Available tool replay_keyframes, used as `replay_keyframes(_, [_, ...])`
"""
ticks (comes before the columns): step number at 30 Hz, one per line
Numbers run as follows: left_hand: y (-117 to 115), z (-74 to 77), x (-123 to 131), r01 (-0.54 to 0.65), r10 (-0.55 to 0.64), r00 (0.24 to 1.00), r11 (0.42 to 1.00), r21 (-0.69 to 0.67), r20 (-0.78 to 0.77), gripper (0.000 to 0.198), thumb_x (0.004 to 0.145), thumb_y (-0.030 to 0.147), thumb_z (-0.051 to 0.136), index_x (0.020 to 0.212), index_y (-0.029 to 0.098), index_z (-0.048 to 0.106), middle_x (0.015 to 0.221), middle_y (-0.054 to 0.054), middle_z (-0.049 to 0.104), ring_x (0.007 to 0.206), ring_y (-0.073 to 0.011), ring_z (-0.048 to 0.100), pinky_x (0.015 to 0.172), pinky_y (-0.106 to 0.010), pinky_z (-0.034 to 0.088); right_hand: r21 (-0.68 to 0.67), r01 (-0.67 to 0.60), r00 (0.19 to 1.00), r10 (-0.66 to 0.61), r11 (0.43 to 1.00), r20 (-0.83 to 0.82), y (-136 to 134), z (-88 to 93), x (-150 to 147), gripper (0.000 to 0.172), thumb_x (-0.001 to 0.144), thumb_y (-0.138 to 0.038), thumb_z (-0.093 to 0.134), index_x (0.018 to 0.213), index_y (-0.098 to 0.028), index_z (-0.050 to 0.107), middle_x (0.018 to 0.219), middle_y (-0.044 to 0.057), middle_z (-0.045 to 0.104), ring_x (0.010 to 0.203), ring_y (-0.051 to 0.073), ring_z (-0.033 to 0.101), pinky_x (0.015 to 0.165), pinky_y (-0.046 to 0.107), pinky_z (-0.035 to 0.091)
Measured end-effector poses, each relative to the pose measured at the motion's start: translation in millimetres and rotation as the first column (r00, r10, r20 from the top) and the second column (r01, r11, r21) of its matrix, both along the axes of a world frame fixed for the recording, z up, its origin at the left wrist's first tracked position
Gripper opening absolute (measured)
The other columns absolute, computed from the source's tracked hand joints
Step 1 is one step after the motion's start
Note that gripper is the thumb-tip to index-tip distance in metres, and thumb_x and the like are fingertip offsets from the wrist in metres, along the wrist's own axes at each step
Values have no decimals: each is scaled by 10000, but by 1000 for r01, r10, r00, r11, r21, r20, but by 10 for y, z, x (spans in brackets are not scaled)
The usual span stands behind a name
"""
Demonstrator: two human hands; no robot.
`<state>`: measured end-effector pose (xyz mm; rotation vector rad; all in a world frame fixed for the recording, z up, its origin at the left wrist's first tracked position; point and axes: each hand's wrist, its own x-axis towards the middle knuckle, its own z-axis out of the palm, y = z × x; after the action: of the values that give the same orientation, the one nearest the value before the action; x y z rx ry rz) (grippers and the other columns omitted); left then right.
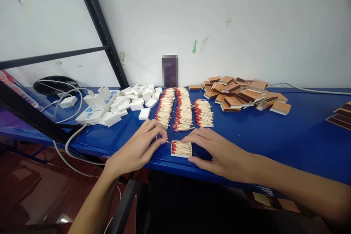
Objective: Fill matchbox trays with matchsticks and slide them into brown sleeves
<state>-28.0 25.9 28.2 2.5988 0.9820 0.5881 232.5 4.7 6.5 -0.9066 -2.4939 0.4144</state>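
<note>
Blue-topped table stands against a pale wall, which is marked with scuffs and a few green smears. At the left, a black metal frame rises past the tabletop.

Near the front edge of the table lies a small white tray, partly filled with matches, their red heads toward the left. The right hand grips this tray at its right end, index finger at the far corner and thumb at the near one. The left hand pinches a single match between thumb and index finger; its red head points toward the tray, just beside the left wall and apart from it (most of the stick is hidden by the fingers).

Beyond the hands, loose matches lie in three bands: a left band, a middle band and a shorter right band. Left of these is a heap of small white boxes; to the right, a pile of brown and orange matchbox sleeves. A dark, pixelated rectangle stands upright by the wall. On the left side, a white power strip carries plugged-in adapters, with white cables hanging below table level.
</note>
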Motion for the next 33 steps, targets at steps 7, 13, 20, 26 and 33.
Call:
replay_keyframes(7, [-65,-115,239,96,-98,988,995,25,118,234,1014,167,400,1178,231,555,1009,-49,573,944,-177,530,852,-323,446,-52,60,998,-60,997,-14,-24,4,3,454,923,-310,589,1355,-237,468,1201,104,631,1099,267,583,907,451,509])
replay_keyframes(13, [-71,-187,241,40,-50,969,998,46,243,314,1020,150,345,1215,232,577,984,-63,544,890,-171,542,787,-322,468,-68,105,994,-106,992,-4,-37,5,-1,632,910,-303,593,1484,-261,333,1135,92,642,1002,257,611,845,436,538])
replay_keyframes(20, [-100,-197,267,22,-26,952,1000,15,304,52,965,205,552,962,209,604,919,-18,679,884,-155,614,843,-305,472,-65,97,995,-98,993,1,-34,-18,10,664,919,-313,580,1511,-269,284,1168,99,637,1047,269,603,857,445,538])
replay_keyframes(26, [-38,-132,174,-17,-9,974,994,109,228,168,924,240,617,1090,229,636,1220,-53,650,1159,-207,578,1024,-383,438,-55,91,996,-91,994,-3,-28,-15,6,661,918,-317,586,1508,-264,293,1171,95,634,1056,262,594,885,447,525])
replay_keyframes(33, [133,-34,-250,-185,187,982,980,74,-19,186,967,317,524,1067,239,660,1090,-40,633,1023,-210,595,910,-360,478,5,8,999,-8,1000,41,-20,32,-1,436,941,-271,554,1374,-244,505,1200,101,632,1076,257,573,917,435,486])
